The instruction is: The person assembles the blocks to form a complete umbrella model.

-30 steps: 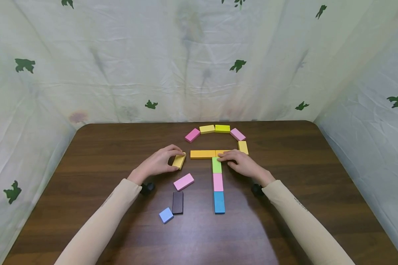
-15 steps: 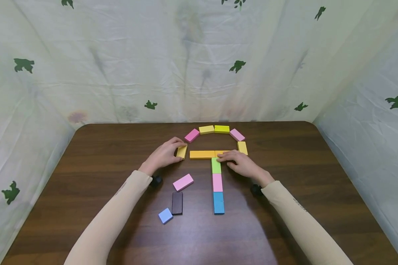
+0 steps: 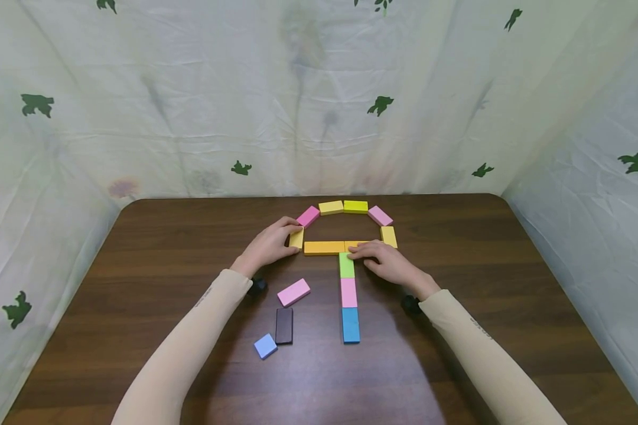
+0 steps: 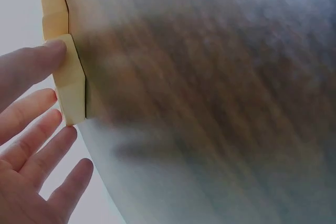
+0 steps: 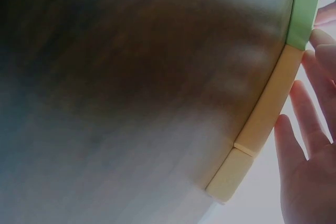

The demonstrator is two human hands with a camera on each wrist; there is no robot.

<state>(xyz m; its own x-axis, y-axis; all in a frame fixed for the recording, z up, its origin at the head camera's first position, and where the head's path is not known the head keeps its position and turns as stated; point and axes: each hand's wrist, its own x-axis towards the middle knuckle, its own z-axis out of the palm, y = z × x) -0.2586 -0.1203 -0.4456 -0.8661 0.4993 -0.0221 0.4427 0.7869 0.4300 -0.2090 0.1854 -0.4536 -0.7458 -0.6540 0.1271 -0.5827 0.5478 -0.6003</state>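
Observation:
My left hand [image 3: 268, 245] pinches a pale yellow block [image 3: 296, 238] between thumb and fingers, flat on the table. In the left wrist view the thumb lies against this yellow block [image 4: 73, 87], which sits close to an orange block [image 4: 54, 1]. My right hand [image 3: 387, 264] rests with extended fingers on the right orange block [image 3: 353, 244], partly hiding it. The left orange block [image 3: 324, 248] adjoins it. A green block [image 3: 347, 268] sits just below the right fingertips; under it run a pink block [image 3: 348, 293] and a blue block [image 3: 351, 325].
A dark pink block [image 3: 308, 216], two yellow ones, a light pink block [image 3: 380, 216] and a pale yellow block [image 3: 389, 236] curve above the orange row. Loose pink [image 3: 293, 293], black [image 3: 284, 326] and light blue [image 3: 266, 346] blocks lie nearer. Curtains stand behind the table [image 3: 154, 265].
The left hand has slid the pale yellow block up and to the right, straightening it beside the orange row's left end, just below the dark pink block. The right hand has stayed put.

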